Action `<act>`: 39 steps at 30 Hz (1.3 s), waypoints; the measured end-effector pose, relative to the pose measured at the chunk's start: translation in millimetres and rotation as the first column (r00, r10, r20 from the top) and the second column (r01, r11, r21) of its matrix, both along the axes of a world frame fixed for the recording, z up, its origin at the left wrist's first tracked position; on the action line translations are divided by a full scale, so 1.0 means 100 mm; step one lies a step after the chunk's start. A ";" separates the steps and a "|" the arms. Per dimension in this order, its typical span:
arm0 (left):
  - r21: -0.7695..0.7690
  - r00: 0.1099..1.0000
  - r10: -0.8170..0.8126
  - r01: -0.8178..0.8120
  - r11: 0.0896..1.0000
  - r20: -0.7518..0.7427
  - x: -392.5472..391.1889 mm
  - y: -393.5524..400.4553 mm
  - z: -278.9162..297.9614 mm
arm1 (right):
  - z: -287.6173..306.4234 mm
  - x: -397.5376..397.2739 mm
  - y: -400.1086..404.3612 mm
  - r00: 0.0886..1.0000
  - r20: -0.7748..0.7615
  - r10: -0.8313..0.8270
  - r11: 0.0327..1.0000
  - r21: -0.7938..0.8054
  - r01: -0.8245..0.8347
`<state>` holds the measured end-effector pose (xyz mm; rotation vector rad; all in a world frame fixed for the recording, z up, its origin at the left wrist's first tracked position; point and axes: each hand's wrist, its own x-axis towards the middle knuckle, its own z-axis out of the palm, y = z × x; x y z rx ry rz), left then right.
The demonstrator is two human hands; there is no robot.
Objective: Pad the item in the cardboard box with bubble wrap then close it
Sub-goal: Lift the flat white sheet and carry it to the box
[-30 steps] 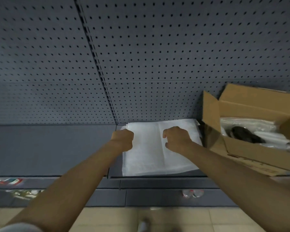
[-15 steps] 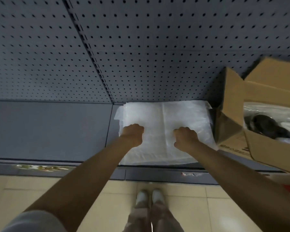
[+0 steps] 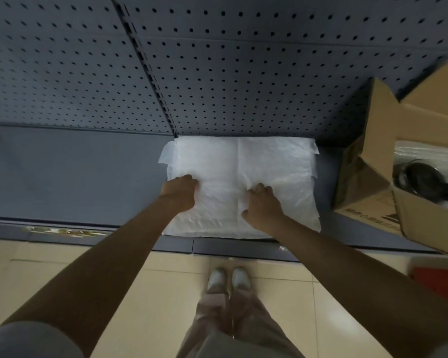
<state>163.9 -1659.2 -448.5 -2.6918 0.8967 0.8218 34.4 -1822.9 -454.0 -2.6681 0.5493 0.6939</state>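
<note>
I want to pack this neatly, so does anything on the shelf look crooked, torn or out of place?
Nothing is damaged or spilled. The bubble wrap lies flat on the shelf, though its layers are not squared: loose edges stick out at both far corners. The cardboard box stands open at the right with its flaps up.

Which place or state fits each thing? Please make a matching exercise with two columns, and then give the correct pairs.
Things:
1. bubble wrap
2. cardboard box
3. dark item
4. left hand

Places or states:
A. inside the box, among clear plastic
B. flat on the grey shelf, against the pegboard
C. at the right edge, flaps open
D. on the wrap's left edge, fingers curled

Pairs: 1-B, 2-C, 3-A, 4-D
</note>
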 end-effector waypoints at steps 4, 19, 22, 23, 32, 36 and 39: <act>-0.009 0.998 0.058 -0.058 0.998 0.009 0.11 0.24 0.00 | -0.03 0.10 0.26 1.000 0.013 0.026 0.999 0.023 -0.026; -0.011 0.996 0.085 -0.084 0.996 0.039 0.16 0.64 -0.03 | -0.12 0.21 0.42 0.993 0.121 0.001 0.987 0.158 -0.020; -0.026 0.995 0.094 -0.093 0.995 0.035 0.14 0.65 -0.04 | -0.06 0.10 0.24 0.918 0.333 -0.217 0.975 0.113 0.190; -0.038 0.995 0.099 -0.098 0.994 0.032 0.13 0.65 -0.05 | -0.04 0.06 0.17 0.871 0.376 -0.317 0.948 0.103 0.300; -0.115 0.990 0.135 -0.139 0.983 -0.043 0.10 0.68 -0.07 | -0.13 -0.26 -0.31 0.425 -0.019 -0.905 0.374 0.437 0.818; -0.145 0.985 0.148 -0.159 0.977 -0.086 0.07 0.67 -0.07 | -0.01 -0.29 -0.34 0.517 -0.123 -0.847 0.375 0.550 0.746; -0.179 0.971 0.161 -0.193 0.965 -0.179 0.03 0.64 -0.03 | 0.12 -0.23 -0.37 0.572 -0.072 -0.817 0.432 0.582 0.689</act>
